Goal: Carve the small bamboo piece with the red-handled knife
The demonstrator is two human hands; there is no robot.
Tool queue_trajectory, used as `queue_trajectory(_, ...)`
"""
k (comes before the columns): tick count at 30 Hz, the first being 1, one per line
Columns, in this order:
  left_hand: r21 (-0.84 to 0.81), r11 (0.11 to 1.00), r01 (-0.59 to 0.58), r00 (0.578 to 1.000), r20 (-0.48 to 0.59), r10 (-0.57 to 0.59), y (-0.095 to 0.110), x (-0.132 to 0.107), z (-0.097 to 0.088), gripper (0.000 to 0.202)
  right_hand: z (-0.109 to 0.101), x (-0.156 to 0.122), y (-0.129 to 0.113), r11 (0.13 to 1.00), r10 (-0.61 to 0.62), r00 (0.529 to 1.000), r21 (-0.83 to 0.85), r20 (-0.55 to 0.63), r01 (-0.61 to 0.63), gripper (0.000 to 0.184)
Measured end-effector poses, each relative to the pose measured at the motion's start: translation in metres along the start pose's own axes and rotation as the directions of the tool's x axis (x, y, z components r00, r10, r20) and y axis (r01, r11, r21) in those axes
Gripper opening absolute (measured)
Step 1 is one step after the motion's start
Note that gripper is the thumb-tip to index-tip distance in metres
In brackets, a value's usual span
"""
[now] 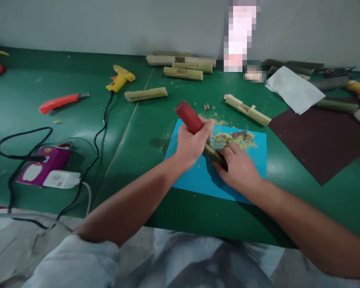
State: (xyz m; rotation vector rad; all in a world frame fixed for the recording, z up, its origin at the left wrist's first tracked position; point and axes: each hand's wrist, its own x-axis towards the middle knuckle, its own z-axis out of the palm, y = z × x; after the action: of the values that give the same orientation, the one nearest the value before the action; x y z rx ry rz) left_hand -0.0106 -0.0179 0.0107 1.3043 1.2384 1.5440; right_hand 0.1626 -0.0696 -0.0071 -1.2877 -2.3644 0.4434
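Fingers: the left hand's (193, 140) wrap round a red handle (187, 114), the right hand's (240, 162) clasp a bamboo piece (211, 152); the 2 grips probably share the job, 1 pressing and 1 steadying.
Red handle: slanted, top toward the table's far left corner, lower end at the bamboo piece; the slant likely lets the palm push along it.
Bamboo piece: between the hands, above the middle of the blue sheet; its contact with the sheet is hidden.
Blue sheet (192, 178): near the table's (132, 160) near edge, presumably for easy reach and to catch debris.
Shavings (223, 139): heaped toward the sheet's far right corner, perhaps to spare the working spot.
Cut bamboo tubes (183, 73): grouped along the table's far edge, apparently out of the arms' way.
Yellow gun-shaped tool (118, 82): left of these, its place probably limited by the black cord (96, 138) running toward the near edge.
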Motion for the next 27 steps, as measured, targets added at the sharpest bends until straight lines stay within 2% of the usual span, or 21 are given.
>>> queue_trajectory(3,0.001,1.0,-0.031,0.999,0.023,0.031,0.002,-0.003,0.0,0.05,0.0,0.0,0.0,1.0,0.009,1.0,0.0,0.005,-0.009,0.009)
queue_trajectory(7,0.033,0.993,-0.117,0.991,0.073,0.114,-0.006,-0.009,0.003,0.055,0.0,0.0,0.0,1.0,0.026,1.0,0.006,0.008,-0.026,0.008)
queue_trajectory(13,0.005,0.985,-0.172,0.983,0.062,0.172,-0.018,-0.009,0.003,0.061,-0.001,0.002,-0.003,0.999,0.044,0.998,0.01,0.035,-0.045,0.008)
queue_trajectory(16,-0.007,0.982,-0.19,0.98,0.058,0.19,-0.02,-0.009,0.003,0.06,-0.002,0.002,-0.004,0.998,0.055,0.997,0.005,0.047,-0.055,0.008)
queue_trajectory(22,0.069,0.978,-0.195,0.978,0.082,0.189,-0.017,-0.008,0.003,0.047,-0.002,0.002,-0.002,0.999,0.05,0.998,0.018,0.033,-0.05,0.007)
queue_trajectory(27,0.058,0.972,-0.229,0.966,0.139,0.219,-0.011,-0.009,0.004,0.047,0.003,0.001,0.0,0.998,0.021,0.999,0.065,0.026,-0.023,0.009)
